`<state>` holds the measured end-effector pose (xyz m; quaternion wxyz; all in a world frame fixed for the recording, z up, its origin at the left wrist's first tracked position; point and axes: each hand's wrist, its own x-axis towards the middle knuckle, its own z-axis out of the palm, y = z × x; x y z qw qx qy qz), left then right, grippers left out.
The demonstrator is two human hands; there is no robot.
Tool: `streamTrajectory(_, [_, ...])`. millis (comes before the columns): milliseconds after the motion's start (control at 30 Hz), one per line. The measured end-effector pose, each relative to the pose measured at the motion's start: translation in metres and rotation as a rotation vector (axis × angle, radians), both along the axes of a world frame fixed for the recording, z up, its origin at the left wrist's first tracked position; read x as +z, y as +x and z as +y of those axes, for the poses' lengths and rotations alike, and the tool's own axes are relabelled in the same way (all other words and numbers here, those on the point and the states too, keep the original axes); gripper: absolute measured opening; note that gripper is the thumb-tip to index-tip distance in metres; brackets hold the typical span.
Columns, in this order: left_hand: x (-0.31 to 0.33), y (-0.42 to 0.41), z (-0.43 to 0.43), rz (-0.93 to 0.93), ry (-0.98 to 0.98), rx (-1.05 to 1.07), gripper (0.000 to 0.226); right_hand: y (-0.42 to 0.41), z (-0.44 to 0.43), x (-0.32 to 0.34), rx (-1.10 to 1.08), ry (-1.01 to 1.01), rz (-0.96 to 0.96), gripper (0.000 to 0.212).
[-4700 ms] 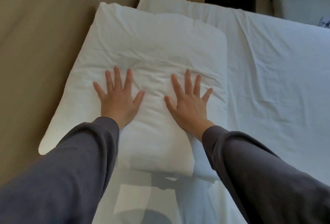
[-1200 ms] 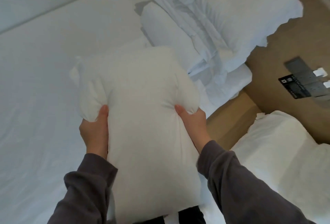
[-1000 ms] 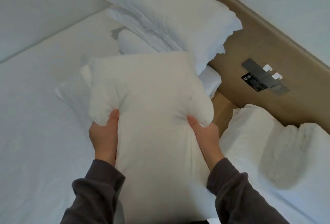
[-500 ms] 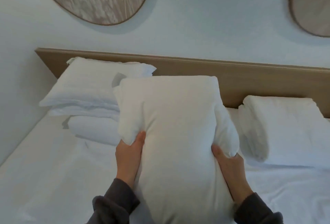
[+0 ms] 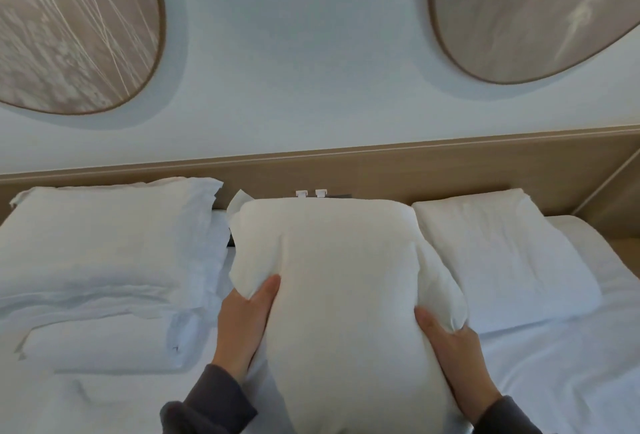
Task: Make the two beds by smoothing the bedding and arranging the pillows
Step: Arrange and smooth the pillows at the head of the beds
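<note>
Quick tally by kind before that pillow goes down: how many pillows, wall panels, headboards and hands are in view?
White fabric pillows: 4 (held pillow, right pillow, upper left pillow, lower left pillow)
Oval beige wall panels: 2 (left panel, right panel)
Wooden headboard: 1
Hands: 2 (left hand, right hand, both gripping the held pillow)
Total: 9

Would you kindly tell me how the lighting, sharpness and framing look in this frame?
Head view: soft, cool, even light, no glare; the left oval beige wall panel casts a soft shadow on the white wall. Head view: the right oval beige panel looks smeared. Head view: the tan wooden headboard runs tilted, higher on the right; the held white pillow lacks texture.
</note>
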<state>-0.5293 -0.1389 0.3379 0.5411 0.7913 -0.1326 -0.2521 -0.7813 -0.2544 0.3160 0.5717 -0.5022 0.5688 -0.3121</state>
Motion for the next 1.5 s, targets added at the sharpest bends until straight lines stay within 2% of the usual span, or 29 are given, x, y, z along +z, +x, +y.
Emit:
streamTrajectory(133, [0.01, -0.003, -0.051, 0.018, 0.01, -0.107, 0.029, -0.015, -0.034, -0.004, -0.073, 0.006, 0.033, 0.019])
streamTrajectory(233, [0.006, 0.005, -0.089, 0.033, 0.033, -0.217, 0.032, -0.02, -0.052, -0.012, -0.174, -0.006, 0.054, 0.035])
streamTrajectory(367, [-0.007, 0.022, -0.146, 0.072, 0.084, -0.356, 0.043, -0.018, -0.073, -0.011, -0.315, -0.002, 0.051, 0.02])
streamTrajectory(733, [-0.006, 0.043, -0.302, 0.006, 0.065, -0.776, 0.045, 0.01, -0.105, -0.02, -0.731, 0.006, 0.014, 0.021])
streamTrajectory(1000, [-0.015, 0.005, -0.349, 0.021, 0.095, -0.889, 0.061, -0.017, -0.118, -0.022, -0.845, 0.023, 0.001, 0.022])
streamTrajectory(1267, [-0.018, -0.035, -0.412, 0.04, 0.11, -0.961, 0.047, -0.029, -0.157, -0.029, -0.948, 0.084, 0.027, 0.028])
streamTrajectory(1433, [-0.011, -0.074, -0.513, 0.006, 0.09, -1.082, 0.035, -0.036, -0.238, -0.014, -1.109, 0.018, 0.009, 0.022])
streamTrajectory(1500, [0.0, -0.094, -0.562, -0.023, 0.048, -1.13, 0.03, -0.048, -0.278, -0.003, -1.17, -0.021, 0.009, 0.029])
